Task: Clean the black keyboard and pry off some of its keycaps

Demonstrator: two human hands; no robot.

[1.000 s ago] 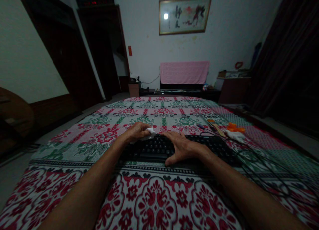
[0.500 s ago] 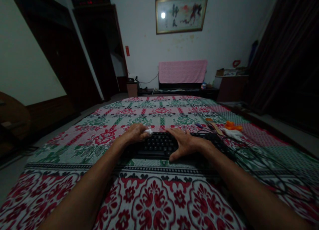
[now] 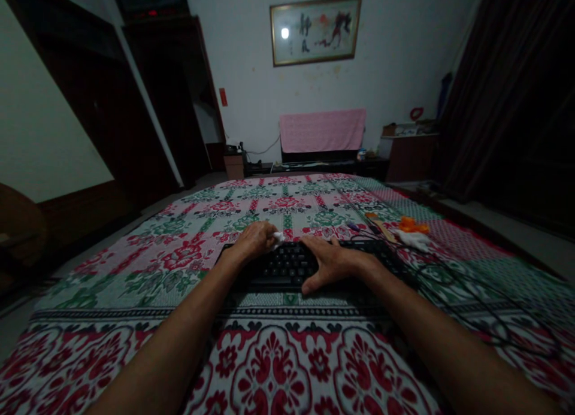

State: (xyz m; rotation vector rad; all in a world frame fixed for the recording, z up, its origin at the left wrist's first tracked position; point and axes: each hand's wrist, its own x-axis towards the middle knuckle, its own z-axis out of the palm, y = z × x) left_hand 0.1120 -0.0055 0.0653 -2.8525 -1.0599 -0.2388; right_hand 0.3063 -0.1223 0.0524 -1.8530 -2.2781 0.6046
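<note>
A black keyboard (image 3: 282, 268) lies across the patterned bed cover in front of me. My left hand (image 3: 259, 240) is closed on a small white wad (image 3: 278, 238), maybe tissue or cloth, at the keyboard's far edge left of its middle. Fingers and thumb spread, my right hand (image 3: 331, 262) rests over the keyboard right of the middle and covers some keys. The thumb reaches the near edge.
Right of the keyboard lie a flat brush (image 3: 381, 228), an orange item (image 3: 412, 224), a crumpled white cloth (image 3: 414, 240) and a dark purple thing (image 3: 353, 226). Black cables (image 3: 485, 307) loop over the floral cover (image 3: 274, 367) beside my right forearm.
My left hand has moved to the right along the keyboard's far edge with the white wad, uncovering the left corner. My right hand stays on the keyboard. The view has shifted slightly.
</note>
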